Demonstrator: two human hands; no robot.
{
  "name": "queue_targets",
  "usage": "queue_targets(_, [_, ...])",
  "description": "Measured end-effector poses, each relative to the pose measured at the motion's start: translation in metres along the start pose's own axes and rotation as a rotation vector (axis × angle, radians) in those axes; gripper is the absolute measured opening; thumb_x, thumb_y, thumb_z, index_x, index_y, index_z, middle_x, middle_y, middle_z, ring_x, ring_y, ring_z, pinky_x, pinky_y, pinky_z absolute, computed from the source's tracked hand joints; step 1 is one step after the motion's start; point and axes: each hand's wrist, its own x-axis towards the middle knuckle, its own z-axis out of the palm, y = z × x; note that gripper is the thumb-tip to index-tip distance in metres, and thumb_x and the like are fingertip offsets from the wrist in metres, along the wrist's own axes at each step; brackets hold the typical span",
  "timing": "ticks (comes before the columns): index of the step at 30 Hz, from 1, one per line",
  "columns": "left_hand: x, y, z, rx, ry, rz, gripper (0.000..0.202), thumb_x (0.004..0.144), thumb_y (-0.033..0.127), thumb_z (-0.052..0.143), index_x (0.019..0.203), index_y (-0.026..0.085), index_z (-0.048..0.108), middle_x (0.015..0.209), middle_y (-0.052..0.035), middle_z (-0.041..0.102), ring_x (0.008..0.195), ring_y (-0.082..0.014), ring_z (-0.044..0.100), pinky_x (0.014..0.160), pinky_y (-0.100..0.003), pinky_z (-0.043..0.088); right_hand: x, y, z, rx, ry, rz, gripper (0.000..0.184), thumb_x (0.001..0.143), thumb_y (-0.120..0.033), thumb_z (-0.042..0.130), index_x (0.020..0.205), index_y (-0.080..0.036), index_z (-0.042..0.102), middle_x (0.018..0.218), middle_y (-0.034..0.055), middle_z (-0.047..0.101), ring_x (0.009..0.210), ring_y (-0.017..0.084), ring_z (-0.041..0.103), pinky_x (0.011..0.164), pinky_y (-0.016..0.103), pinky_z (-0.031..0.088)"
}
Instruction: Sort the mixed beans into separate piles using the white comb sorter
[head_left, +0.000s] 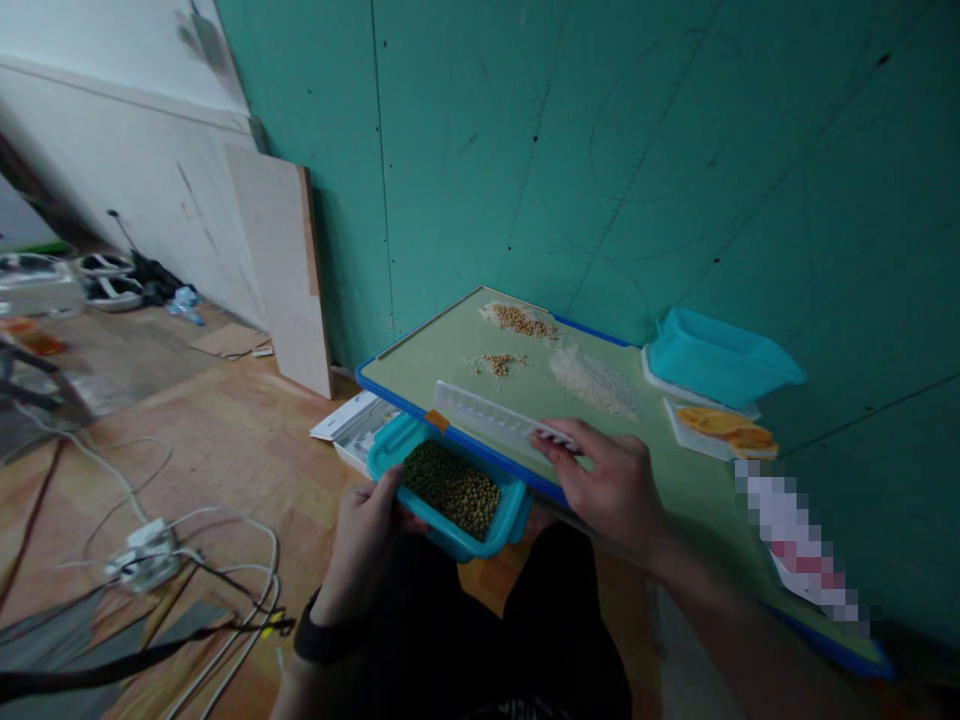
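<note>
My left hand (365, 540) is closed on the near left rim of a turquoise plastic container (469, 550), just below the table's front edge. Inside lie green beans (450, 490), darker on the left and paler on the right. My right hand (604, 480) grips one end of a long white ridged plastic strip (487, 415), which stands on edge along the table's front. Behind the strip, on the pale green tabletop (427, 365), are a small heap of yellow beans mixed with white grains (499, 364), a rice pile (592, 380) and a larger yellow bean pile (525, 321).
A second turquoise container (720, 350) sits on a white lid at the back right, beside a folded yellow cloth (727, 430). The green wall (600, 150) borders the table. An open white box (356, 425) is below the table; a power strip (150, 553) and cables lie left.
</note>
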Motion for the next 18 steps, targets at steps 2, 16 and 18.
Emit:
queue_targets(2, [0.002,-0.003,0.001,0.001,-0.003,-0.012,0.045,0.072,0.051,0.075,0.043,0.018,0.065,0.043,-0.0050,0.062,0.037,-0.0156,0.057,0.045,-0.028,0.052,0.020,0.024,0.004,0.022,0.023,0.068,0.015,0.095,-0.030,0.064,0.098,-0.022,0.076,0.081,0.0033,0.079,0.068,0.017,0.072,0.063,0.026,0.052])
queue_targets(16, [0.000,-0.008,0.005,0.066,-0.032,-0.015,0.056,0.055,0.068,0.081,0.038,0.019,0.060,0.040,-0.0055,0.061,0.037,-0.0158,0.056,0.041,-0.026,0.046,0.088,0.138,0.058,0.416,-0.002,0.276,0.026,0.076,-0.041,0.078,0.086,-0.017,0.077,0.078,0.0046,0.075,0.072,0.021,0.068,0.068,0.033,0.054])
queue_targets(18, [0.001,-0.010,0.003,0.076,-0.037,-0.007,0.056,0.056,0.070,0.079,0.039,0.019,0.061,0.040,-0.0050,0.061,0.037,-0.0163,0.057,0.043,-0.028,0.049,0.088,0.139,0.058,0.422,-0.009,0.266,0.024,0.076,-0.038,0.077,0.087,-0.017,0.077,0.078,0.0046,0.075,0.071,0.020,0.068,0.067,0.032,0.053])
